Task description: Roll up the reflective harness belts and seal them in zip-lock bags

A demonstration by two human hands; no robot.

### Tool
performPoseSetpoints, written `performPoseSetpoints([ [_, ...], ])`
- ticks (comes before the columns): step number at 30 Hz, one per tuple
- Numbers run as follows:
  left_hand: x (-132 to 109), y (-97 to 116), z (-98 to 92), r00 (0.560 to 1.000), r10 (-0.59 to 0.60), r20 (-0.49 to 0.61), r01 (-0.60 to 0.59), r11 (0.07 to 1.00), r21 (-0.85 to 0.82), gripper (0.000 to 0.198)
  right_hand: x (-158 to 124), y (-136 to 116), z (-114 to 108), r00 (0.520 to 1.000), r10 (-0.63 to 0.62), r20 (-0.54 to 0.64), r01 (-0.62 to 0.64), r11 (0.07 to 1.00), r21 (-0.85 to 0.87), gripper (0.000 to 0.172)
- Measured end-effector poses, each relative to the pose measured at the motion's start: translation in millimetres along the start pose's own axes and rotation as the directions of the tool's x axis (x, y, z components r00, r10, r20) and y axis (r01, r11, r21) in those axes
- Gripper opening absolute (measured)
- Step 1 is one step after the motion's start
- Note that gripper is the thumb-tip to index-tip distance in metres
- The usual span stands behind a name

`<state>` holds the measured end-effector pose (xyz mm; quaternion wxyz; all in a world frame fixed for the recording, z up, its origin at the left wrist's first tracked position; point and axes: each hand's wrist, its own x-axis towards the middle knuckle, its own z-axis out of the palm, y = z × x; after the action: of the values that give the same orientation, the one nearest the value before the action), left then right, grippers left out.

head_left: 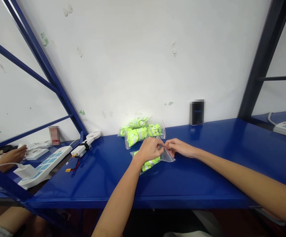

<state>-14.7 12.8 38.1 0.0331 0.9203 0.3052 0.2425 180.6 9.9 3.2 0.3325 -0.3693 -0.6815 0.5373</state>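
Observation:
A clear zip bag [169, 156] with a folded neon-yellow reflective vest [150, 163] inside lies on the blue table [197, 177]. My left hand [150, 148] rests over the bag, its fingers pinching the top edge. Close beside it, my right hand [178, 147] is closed on the same edge, near the red zip strip. The fingertips of both hands almost meet, and part of the bag is hidden under my left hand. Just behind, several more bagged neon-yellow vests [139, 134] are piled against the wall.
On the left stand a small white fan [93, 135] and a white device with a cable and yellow connector [68, 170]. A power strip [46, 166] and another person's hand [13, 156] are beyond the blue frame [46, 65]. A dark box [197, 113] leans at the back right.

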Motion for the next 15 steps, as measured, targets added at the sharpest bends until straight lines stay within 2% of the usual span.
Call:
performPoseSetpoints([
  [5,0.6,3.4,0.1,1.0,-0.015,-0.017,0.015,1.0,0.009,0.019,2.5,5.4,-0.3,1.0,-0.016,-0.008,0.016,1.0,-0.013,0.018],
  [9,1.3,4.8,0.8,0.999,-0.032,-0.04,0.033,0.998,0.044,0.008,7.7,9.4,0.7,0.991,-0.066,-0.116,0.052,0.992,-0.116,0.015],
  [13,0.3,3.6,0.2,0.991,-0.073,-0.11,0.079,0.995,0.057,0.004,11.4,8.6,2.9,0.981,0.011,-0.193,-0.037,0.991,-0.13,0.014],
  [15,-0.7,3.3,-0.5,0.983,-0.08,-0.165,0.089,0.995,0.048,0.006,10.3,7.5,4.6,0.972,0.005,-0.233,-0.037,0.99,-0.133,0.013],
])
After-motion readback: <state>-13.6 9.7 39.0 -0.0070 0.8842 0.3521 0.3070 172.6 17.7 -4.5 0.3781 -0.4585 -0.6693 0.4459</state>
